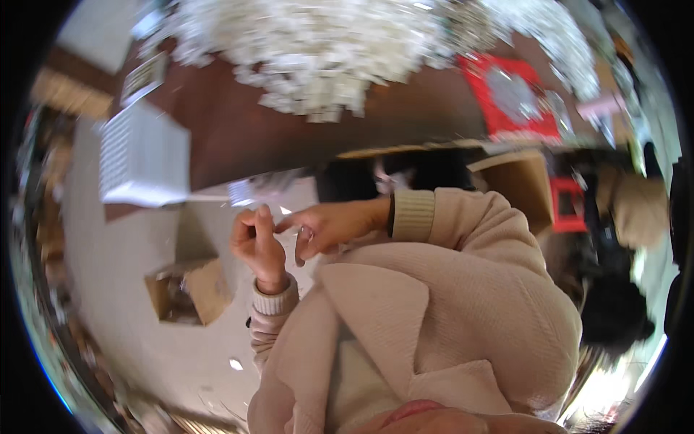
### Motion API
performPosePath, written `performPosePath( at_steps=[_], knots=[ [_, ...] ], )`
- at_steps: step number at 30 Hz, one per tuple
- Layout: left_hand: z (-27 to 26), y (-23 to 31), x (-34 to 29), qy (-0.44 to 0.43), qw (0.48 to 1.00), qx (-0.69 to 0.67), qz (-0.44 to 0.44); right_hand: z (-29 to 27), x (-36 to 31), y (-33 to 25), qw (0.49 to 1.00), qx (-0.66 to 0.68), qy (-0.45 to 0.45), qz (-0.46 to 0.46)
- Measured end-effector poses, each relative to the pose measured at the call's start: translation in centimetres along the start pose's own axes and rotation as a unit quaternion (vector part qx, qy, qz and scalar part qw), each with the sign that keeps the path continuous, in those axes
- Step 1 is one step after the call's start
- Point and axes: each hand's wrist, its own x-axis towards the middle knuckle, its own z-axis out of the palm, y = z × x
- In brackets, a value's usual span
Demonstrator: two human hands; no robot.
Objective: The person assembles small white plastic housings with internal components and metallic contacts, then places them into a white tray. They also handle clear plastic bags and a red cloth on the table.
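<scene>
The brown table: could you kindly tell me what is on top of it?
On the brown table are a heap of small whitish pieces, a red item bearing translucent pieces, and a white ridged object. The heap hides the surface beneath.

A small, shiny, pale bit (305,233) shows between the thumb and finger of my right hand (334,221), too blurry for me to tell its shape or how I grip it, and it is near my left hand (262,244), up above the pale floor (116,253).
</scene>
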Motion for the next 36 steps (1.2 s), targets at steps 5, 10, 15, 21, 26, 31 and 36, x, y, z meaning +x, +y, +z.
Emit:
performPosePath(
  at_steps=[5, 10, 15, 21, 26, 31, 36],
  knots=[
    [10.3, 1.4, -0.8, -0.369, 0.815, -0.346, -0.282, -0.2, -14.1, 0.6, 0.945, -0.128, 0.281, -0.105],
    [16.8, 1.9, -3.2, -0.558, 0.708, -0.338, -0.269, 3.1, -28.6, 4.9, 0.788, 0.044, 0.593, -0.161],
    [17.3, 0.5, -4.5, -0.593, 0.675, -0.315, -0.307, 0.5, -39.5, 14.0, 0.486, 0.038, 0.817, -0.308],
    [14.3, -1.1, -5.0, -0.462, 0.812, -0.166, -0.317, -7.2, -45.5, 31.8, 0.364, 0.12, 0.887, -0.256],
    [9.0, -2.3, -3.5, -0.265, 0.913, -0.197, -0.238, -10.3, -45.5, 37.8, 0.465, 0.071, 0.882, 0.017],
    [0.4, -3.8, 0.3, 0.113, 0.977, -0.094, 0.153, -9.7, -41.4, 22.6, 0.245, -0.331, 0.911, -0.025],
    [-7.0, -4.0, 7.3, 0.404, 0.896, -0.117, 0.138, -7.0, -24.9, 2.9, 0.58, -0.3, 0.679, -0.337]
  ],
)
